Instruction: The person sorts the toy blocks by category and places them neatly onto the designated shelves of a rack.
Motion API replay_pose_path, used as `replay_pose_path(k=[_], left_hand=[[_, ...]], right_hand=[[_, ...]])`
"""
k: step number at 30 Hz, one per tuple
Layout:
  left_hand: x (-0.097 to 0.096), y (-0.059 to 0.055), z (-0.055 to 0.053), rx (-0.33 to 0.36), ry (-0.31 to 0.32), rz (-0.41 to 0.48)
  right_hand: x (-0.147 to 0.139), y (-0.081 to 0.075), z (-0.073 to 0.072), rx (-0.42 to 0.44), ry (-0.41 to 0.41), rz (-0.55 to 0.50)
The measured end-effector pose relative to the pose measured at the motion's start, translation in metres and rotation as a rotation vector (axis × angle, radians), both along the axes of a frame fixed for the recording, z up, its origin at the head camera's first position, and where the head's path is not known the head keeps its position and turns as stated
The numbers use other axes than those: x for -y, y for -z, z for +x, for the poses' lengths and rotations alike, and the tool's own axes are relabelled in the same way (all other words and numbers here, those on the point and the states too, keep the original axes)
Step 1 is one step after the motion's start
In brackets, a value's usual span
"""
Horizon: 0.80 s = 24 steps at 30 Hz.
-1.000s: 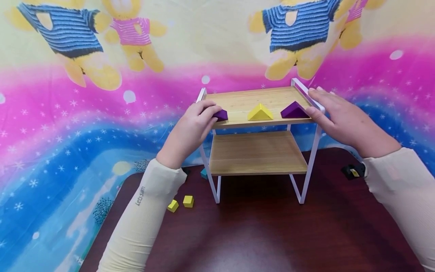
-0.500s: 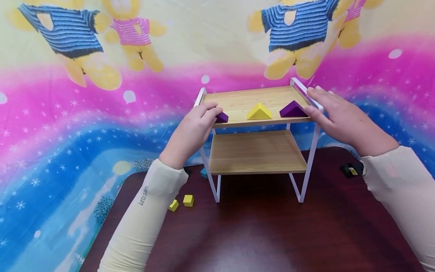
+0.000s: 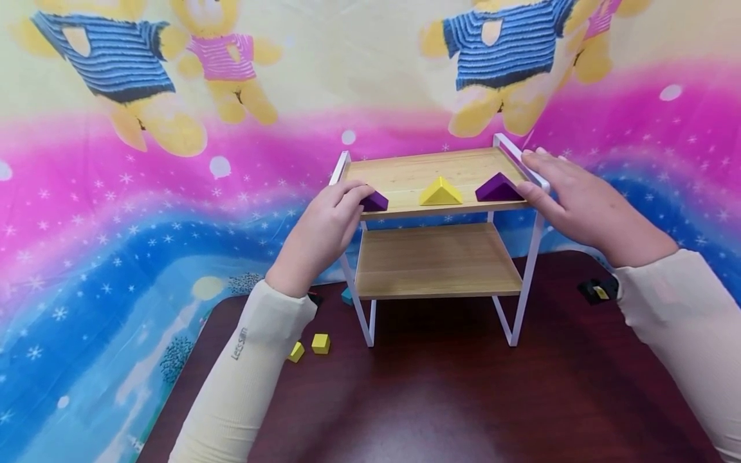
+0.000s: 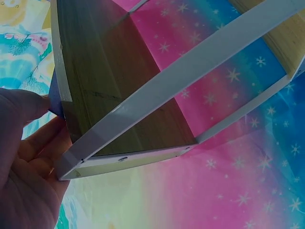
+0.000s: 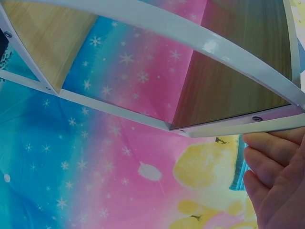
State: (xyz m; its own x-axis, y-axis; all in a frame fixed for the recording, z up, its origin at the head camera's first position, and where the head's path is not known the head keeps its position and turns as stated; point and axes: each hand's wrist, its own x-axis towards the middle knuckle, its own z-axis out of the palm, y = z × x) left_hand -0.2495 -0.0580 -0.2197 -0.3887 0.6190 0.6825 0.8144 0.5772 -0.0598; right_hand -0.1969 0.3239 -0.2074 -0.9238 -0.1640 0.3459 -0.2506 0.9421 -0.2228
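A two-tier wooden shelf (image 3: 399, 173) with white metal legs stands on the dark table. Along its top board's front edge sit a purple triangular block (image 3: 375, 201) at the left, a yellow triangular block (image 3: 441, 191) in the middle and another purple triangular block (image 3: 499, 187) at the right. My left hand (image 3: 318, 235) holds the left purple block between thumb and fingers, partly covering it; the left wrist view shows the thumb against this block (image 4: 56, 99). My right hand (image 3: 596, 206) rests along the right rail, fingers straight, its thumb beside the right purple block.
Two yellow blocks (image 3: 321, 343) lie on the table left of the shelf. A teal block (image 3: 347, 296) sits by the left leg, and a black object (image 3: 596, 291) lies near the right sleeve. A printed cloth (image 3: 173, 193) hangs close behind.
My left hand has lowered slightly, and the left purple block has shifted a little toward the board's front edge. My right hand stays at the rail.
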Motion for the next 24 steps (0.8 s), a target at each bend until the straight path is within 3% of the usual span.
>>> replay_pose_path(k=[24], left_hand=[[0.023, 0.020, 0.017, -0.093, 0.009, 0.092]], right_hand=[[0.003, 0.002, 0.000, 0.013, 0.024, -0.014]])
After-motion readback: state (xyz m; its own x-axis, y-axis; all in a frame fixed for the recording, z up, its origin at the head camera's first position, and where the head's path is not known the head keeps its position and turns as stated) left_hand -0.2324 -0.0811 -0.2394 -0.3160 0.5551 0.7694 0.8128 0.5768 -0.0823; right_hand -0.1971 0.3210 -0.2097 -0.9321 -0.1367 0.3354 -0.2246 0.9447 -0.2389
